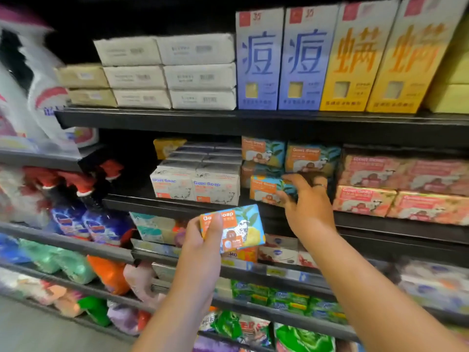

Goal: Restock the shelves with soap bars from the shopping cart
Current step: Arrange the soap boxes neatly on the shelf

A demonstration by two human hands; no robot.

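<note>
My left hand (203,240) grips a blue and orange Goat Soap bar (241,228), holding it in front of the shelf edge, label towards me. My right hand (304,201) reaches onto the middle shelf (177,207), its fingers closed around the right end of another blue and orange Goat Soap bar (266,190) that rests at the shelf front. More bars of the same kind (312,156) are stacked behind it. White Goat Soap boxes (195,185) stand to its left, pink ones (365,200) to its right.
The top shelf holds white wrapped bars (167,72) and tall blue (258,59) and yellow boxes (355,59). Spray bottles (83,219) and detergent bags (38,97) fill the left unit. Lower shelves carry more soap packs (279,298). The shopping cart is out of view.
</note>
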